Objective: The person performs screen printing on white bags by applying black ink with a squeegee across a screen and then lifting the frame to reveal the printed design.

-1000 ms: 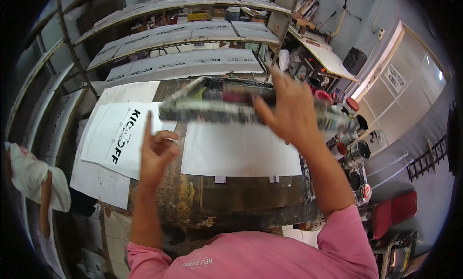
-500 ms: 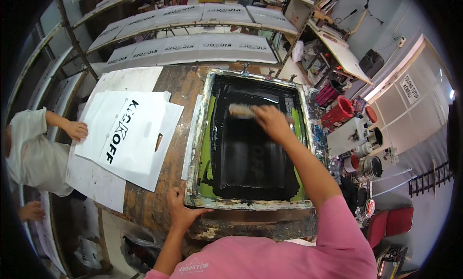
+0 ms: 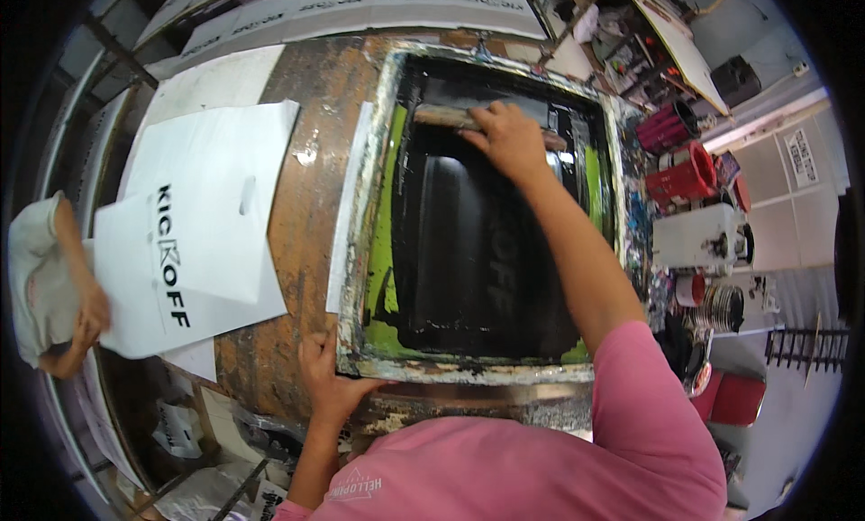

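Observation:
A screen-printing frame (image 3: 369, 206) lies flat on the worn table, its mesh (image 3: 468, 251) covered in black ink with green edges. My right hand (image 3: 506, 135) grips a wooden-handled squeegee (image 3: 441, 116) at the far end of the mesh. My left hand (image 3: 326, 377) presses on the near left corner of the frame, fingers spread over its rim. Faint lettering shows through the ink near the mesh's middle.
White printed bags (image 3: 194, 233) lie left of the frame, and another person's arm (image 3: 77, 287) reaches toward them from the left edge. Red ink tubs (image 3: 689, 165) and cans crowd the right side. More printed sheets (image 3: 360, 3) dry on racks at the back.
The frame, raised a second ago, has come down flat on the table. My right hand has taken the squeegee at the far end; my left hand moved to the near corner.

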Tool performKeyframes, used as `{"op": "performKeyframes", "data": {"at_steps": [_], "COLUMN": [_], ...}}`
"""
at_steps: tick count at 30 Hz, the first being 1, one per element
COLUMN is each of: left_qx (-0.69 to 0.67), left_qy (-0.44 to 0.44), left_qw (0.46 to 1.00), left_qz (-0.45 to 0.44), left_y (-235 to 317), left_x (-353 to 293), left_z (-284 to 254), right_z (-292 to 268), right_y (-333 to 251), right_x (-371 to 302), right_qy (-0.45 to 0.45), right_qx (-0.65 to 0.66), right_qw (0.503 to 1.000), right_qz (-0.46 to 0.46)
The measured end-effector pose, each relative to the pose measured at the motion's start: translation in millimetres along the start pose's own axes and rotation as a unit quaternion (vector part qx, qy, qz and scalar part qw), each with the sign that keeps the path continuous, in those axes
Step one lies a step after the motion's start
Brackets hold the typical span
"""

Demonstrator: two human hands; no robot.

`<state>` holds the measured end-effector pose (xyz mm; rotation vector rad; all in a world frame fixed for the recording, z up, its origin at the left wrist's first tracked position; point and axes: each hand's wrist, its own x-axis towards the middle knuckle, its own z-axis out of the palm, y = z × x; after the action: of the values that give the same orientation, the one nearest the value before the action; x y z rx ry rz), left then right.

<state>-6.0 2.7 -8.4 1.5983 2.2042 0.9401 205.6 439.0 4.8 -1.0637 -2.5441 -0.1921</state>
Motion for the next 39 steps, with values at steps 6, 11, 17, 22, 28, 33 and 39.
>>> {"op": "performKeyframes", "data": {"at_steps": [6, 11, 17, 22, 28, 33, 39], "left_qx": [-0.009, 0.004, -0.046, -0.189, -0.503, -0.160, 0.257], "left_qy": [0.005, 0.003, 0.002, 0.025, 0.158, 0.052, -0.080], "left_qw": [1.000, 1.000, 0.999, 0.977, 0.849, 0.983, 0.963], "left_qz": [-0.005, -0.016, -0.017, -0.091, 0.027, 0.079, 0.030], "left_y": [13, 13, 8, 33, 84, 69, 48], "left_x": [3, -2, -2, -5, 30, 64, 23], "left_z": [-5, -6, -2, -17, -33, -14, 43], "right_z": [-57, -121, -165, -194, -284, -326, -360], "right_y": [-81, -150, -180, -185, -195, -160, -131], "right_x": [-121, -214, -230, -225, -174, -100, -37], "right_qy": [-0.020, -0.057, -0.166, -0.125, 0.085, 0.143, 0.197], "right_qx": [0.062, 0.108, 0.106, 0.079, -0.014, -0.040, -0.046], "right_qw": [0.998, 0.993, 0.980, 0.989, 0.996, 0.989, 0.979], "right_qz": [-0.012, 0.005, 0.040, 0.021, 0.033, 0.020, -0.009]}}
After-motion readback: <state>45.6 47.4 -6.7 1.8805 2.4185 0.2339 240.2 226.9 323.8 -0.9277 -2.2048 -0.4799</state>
